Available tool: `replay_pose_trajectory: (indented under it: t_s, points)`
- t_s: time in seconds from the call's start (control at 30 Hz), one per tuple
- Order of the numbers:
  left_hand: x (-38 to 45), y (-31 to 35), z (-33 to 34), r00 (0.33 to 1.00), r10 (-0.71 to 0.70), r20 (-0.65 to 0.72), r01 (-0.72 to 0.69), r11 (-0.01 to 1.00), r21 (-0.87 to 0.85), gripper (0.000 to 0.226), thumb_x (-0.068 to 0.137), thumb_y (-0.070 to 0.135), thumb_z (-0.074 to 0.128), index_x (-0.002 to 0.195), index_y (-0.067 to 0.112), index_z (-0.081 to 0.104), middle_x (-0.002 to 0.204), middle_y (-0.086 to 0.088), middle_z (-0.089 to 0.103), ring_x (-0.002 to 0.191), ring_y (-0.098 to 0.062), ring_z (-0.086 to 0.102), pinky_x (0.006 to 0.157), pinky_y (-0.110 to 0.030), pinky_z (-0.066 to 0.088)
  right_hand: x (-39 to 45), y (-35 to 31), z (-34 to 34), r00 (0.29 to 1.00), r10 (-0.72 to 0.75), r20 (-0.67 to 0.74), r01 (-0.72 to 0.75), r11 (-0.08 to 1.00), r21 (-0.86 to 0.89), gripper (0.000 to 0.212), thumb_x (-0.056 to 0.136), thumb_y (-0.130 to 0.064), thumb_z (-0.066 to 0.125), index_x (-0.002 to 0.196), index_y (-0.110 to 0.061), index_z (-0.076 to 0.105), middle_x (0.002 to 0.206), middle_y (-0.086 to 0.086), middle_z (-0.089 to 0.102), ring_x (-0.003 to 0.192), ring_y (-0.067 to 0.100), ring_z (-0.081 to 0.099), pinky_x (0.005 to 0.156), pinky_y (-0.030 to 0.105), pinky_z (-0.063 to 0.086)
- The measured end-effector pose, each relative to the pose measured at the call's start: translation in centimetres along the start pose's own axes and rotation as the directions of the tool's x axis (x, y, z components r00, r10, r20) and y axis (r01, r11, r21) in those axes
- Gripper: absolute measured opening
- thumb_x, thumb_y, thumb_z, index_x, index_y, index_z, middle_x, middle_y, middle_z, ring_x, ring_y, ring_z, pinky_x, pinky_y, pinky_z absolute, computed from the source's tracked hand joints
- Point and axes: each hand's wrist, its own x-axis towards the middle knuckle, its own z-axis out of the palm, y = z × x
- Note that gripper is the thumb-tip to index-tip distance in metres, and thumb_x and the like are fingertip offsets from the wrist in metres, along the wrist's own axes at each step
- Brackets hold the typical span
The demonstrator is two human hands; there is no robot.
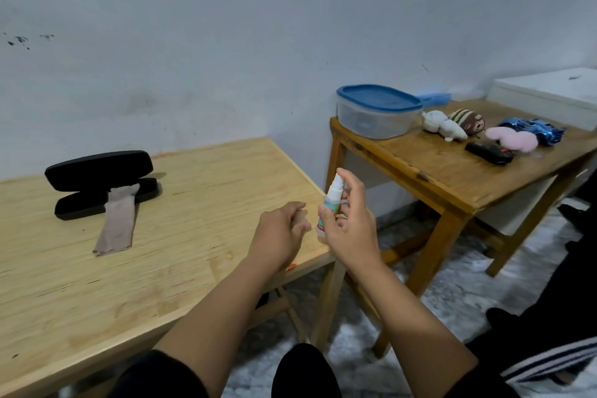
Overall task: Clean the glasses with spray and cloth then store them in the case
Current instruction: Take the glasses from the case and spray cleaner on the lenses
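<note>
My right hand (350,229) is closed around a small white spray bottle (332,200) with a coloured label, held upright over the right edge of the light wooden table (161,268); my forefinger rests on its nozzle. My left hand (279,233) hovers just left of the bottle, back toward me with fingers curled; what lies inside them is hidden. A black glasses case (97,171) lies open at the table's far left. A beige cloth (118,223) hangs out of its lower half onto the tabletop. No glasses show anywhere in view.
A darker wooden side table (452,181) stands to the right, carrying a clear box with a blue lid (376,113), small plush toys (452,124), a blue toy car (533,129) and a black object (489,152). A white box (549,94) sits behind. Another person's dark clothing (565,317) shows at far right.
</note>
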Motion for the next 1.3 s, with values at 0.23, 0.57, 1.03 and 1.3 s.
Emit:
replay_pose_trajectory:
  t_s: [0.23, 0.57, 1.03, 1.3]
  points:
    - [-0.5, 0.3, -0.9, 0.994, 0.097, 0.054, -0.107, 0.960, 0.257, 0.050, 0.093, 0.042, 0.042, 0.134, 0.014, 0.041, 0.136, -0.008, 0.049, 0.123, -0.024, 0.046, 0.099, -0.033, 0.038, 0.1, -1.2, 0.1, 0.998, -0.069, -0.009, 0.068, 0.996, -0.053, 0.061, 0.088, -0.017, 0.060, 0.133, -0.039, 0.027, 0.126, 0.002, 0.052, 0.097, 0.018, 0.061, 0.078, 0.034, 0.053]
    - [-0.6, -0.5, -7.5, 0.973, 0.182, -0.142, -0.074, 0.829, 0.555, 0.063, 0.089, 0.047, 0.023, 0.104, -0.002, 0.059, 0.101, -0.021, 0.062, 0.094, -0.035, 0.059, 0.083, -0.042, 0.049, 0.9, -5.1, 1.9, 0.986, -0.167, -0.025, 0.164, 0.983, -0.080, 0.049, 0.094, -0.013, 0.049, 0.139, -0.015, 0.032, 0.135, 0.006, 0.046, 0.107, 0.011, 0.048, 0.082, 0.012, 0.033]
    - [-8.3, -6.9, -22.1, 0.919, 0.031, -0.393, 0.287, 0.629, 0.723, 0.052, 0.089, 0.044, 0.026, 0.096, 0.002, 0.055, 0.088, -0.016, 0.059, 0.084, -0.032, 0.054, 0.077, -0.041, 0.045, -1.2, -12.8, 10.3, 0.939, -0.333, 0.088, 0.324, 0.941, 0.099, 0.044, 0.093, -0.008, 0.047, 0.136, -0.013, 0.038, 0.134, 0.006, 0.051, 0.108, 0.028, 0.057, 0.078, 0.013, 0.033]
    - [-17.3, -10.6, -30.4, 0.842, -0.056, -0.536, 0.476, 0.546, 0.690, 0.046, 0.092, 0.038, 0.037, 0.106, -0.003, 0.054, 0.101, -0.021, 0.060, 0.097, -0.035, 0.054, 0.086, -0.043, 0.044, -4.0, -18.2, 16.7, 0.885, -0.419, 0.204, 0.378, 0.901, 0.214, 0.044, 0.093, -0.010, 0.046, 0.136, -0.016, 0.037, 0.134, 0.002, 0.052, 0.069, 0.014, 0.049, 0.067, 0.021, 0.033]
